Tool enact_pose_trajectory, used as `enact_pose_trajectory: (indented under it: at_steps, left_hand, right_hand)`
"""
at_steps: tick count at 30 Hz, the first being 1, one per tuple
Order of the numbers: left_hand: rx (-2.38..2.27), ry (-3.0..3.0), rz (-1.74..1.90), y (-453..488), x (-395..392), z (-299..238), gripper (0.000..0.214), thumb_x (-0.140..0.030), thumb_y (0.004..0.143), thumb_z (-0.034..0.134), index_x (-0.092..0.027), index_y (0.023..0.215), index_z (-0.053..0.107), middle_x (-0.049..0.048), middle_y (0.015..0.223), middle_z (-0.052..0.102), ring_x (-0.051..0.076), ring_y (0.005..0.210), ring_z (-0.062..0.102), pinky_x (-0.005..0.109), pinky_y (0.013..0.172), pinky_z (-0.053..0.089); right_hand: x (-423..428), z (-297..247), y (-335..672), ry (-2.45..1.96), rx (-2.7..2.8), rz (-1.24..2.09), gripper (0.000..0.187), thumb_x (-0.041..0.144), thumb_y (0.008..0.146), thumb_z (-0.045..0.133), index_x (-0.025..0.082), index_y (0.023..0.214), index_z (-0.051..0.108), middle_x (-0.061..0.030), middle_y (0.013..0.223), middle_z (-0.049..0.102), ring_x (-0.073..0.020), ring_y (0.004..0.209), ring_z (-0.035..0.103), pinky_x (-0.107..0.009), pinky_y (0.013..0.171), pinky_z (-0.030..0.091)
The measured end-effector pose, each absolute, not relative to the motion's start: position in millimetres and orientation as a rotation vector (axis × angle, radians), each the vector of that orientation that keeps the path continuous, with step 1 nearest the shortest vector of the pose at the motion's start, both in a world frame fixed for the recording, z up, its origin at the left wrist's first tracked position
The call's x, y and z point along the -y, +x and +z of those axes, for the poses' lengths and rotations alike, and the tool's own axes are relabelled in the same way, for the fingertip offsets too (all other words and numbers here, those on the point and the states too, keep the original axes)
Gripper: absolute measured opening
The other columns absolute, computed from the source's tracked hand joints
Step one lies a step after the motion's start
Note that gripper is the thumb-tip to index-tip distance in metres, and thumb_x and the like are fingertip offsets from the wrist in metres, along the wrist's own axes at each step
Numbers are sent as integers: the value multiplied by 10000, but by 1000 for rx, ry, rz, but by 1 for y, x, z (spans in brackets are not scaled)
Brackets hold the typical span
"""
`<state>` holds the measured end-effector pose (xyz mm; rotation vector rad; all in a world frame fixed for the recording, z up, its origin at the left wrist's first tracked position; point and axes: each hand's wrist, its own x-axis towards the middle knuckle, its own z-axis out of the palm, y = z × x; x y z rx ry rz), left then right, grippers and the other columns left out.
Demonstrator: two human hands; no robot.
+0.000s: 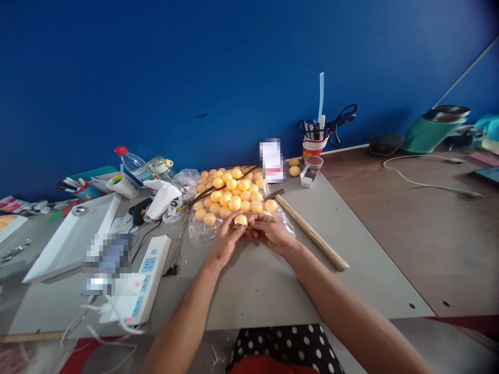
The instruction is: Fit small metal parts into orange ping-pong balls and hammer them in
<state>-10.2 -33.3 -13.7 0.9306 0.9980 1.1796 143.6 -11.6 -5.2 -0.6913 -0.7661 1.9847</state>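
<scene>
Between my two hands is one orange ball (240,220) the size of a table tennis ball, with a dark and shiny strip across its lower front. My left hand (226,238) grips it from the left with thumb and fingers. From the right, the fingertips of my right hand (272,231) are pinched close against the ball's side; whatever small thing is in them is hidden. Just behind my hands, a heap of orange balls (234,202) lies on a clear plastic bag (200,236). A hammer with a wooden handle (312,231) rests to the right.
Left of my arms lie a white power strip (154,270) with cables, a blurred phone (111,262) and a white tray (58,259). At the back stand a bottle (134,163), a cup of tools (314,145) and a small clear container (311,171). A teal tumbler (429,132) is at far right.
</scene>
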Motion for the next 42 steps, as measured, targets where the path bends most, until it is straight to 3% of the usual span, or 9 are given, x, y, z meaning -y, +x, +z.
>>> enact_pose_trajectory:
  at_steps: [4,10,15,24,33,42]
  left_hand:
    - [-1002,951,1169,-11,33,-14,512,-352,734,756,-235,1204,587,9,886,658,150,711,622,325,732,527]
    - [-990,914,1236,-7,34,-8,481,-298,702,785,-226,1111,543,34,1072,671,126,724,635,290,713,530]
    - [-967,952,1244,-8,34,-9,404,-280,713,776,-212,1031,535,37,1072,673,124,756,637,283,735,518]
    - [-994,964,1244,-10,33,-11,439,-305,720,765,-230,1120,599,42,1148,628,159,871,630,315,817,524]
    - [-1028,1093,1244,-14,30,-23,542,-329,724,771,-246,1224,578,51,1202,638,222,1078,608,329,893,514]
    - [-1104,1136,1308,-11,30,-21,528,-367,708,779,-227,1177,580,60,1110,656,195,937,631,293,776,521]
  right_hand:
    - [12,-6,144,-715,759,1994,221,264,591,778,177,681,595,27,550,562,-84,466,450,-211,438,309]
    - [11,-9,144,-719,753,1986,235,266,603,780,171,713,595,18,585,584,-77,474,467,-200,441,304]
    - [10,-10,144,-714,755,1975,225,258,603,771,168,705,592,13,600,592,-81,484,480,-203,444,313]
    - [11,-8,145,-736,750,1980,202,245,594,752,173,691,590,-12,625,648,-77,464,467,-199,425,292]
    - [12,-5,145,-734,752,1987,189,240,594,744,168,688,596,26,577,584,-71,439,463,-202,419,314]
    - [12,-7,144,-725,742,1988,216,243,592,763,174,695,586,37,566,557,-72,436,451,-207,409,301]
